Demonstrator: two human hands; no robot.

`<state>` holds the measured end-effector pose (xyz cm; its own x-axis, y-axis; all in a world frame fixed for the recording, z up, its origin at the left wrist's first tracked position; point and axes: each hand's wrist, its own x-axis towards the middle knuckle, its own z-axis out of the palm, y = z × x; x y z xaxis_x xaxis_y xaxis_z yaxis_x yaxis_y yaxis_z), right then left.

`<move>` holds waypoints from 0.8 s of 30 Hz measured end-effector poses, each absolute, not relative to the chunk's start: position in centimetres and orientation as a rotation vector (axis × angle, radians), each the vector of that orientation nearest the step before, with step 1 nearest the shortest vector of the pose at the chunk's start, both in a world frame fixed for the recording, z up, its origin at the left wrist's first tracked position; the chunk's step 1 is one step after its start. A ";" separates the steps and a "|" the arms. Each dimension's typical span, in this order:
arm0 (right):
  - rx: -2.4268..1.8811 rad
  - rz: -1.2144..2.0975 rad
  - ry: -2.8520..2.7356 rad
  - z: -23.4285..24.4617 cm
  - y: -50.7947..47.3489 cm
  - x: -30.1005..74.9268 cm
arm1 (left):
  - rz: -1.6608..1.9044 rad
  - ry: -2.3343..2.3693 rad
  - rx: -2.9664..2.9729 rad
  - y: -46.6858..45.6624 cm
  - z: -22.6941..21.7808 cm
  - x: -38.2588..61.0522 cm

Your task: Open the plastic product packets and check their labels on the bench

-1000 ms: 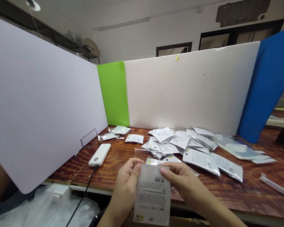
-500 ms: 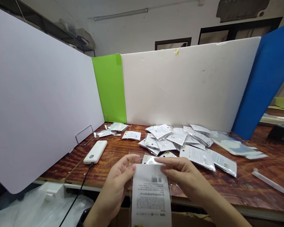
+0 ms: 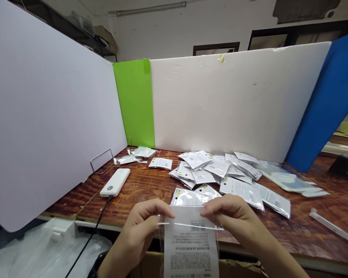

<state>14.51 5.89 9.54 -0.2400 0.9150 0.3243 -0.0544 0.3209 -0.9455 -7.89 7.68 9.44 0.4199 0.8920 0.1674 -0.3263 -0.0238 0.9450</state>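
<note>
A clear plastic packet (image 3: 191, 251) with a white printed card inside hangs upright in front of me, over the table's near edge. My left hand (image 3: 143, 227) pinches its upper left corner between thumb and fingers. At the upper right corner, my right hand (image 3: 234, 220) pinches it the same way. A shiny clear flap crosses the card's top part, over the barcode. Just behind the held packet lies another packet (image 3: 188, 196) on the table. Beyond it spreads a loose pile of similar white packets (image 3: 204, 177).
A white power bank (image 3: 115, 182) with a black cable lies at left. A white plastic stick (image 3: 332, 226) and clear bags (image 3: 287, 175) lie at right. White (image 3: 237, 104), green (image 3: 135, 104) and blue (image 3: 310, 116) boards wall the table. A cardboard box (image 3: 234, 268) sits below its edge.
The clear flap now lies across the front of the card, below its top edge. Both hands have shifted along the packet's top, fingers bent over it. The view has tilted slightly.
</note>
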 end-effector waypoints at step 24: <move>-0.837 1.080 -1.469 9.8 4.8 13.4 | 1.062 0.542 1.210 7.4 9.0 -8.1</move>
<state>13.44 4.80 9.82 -0.1748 0.9223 0.3447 -0.0540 0.3406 -0.9386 -8.10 7.44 9.05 0.4444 0.8764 0.1858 -0.3640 -0.0129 0.9313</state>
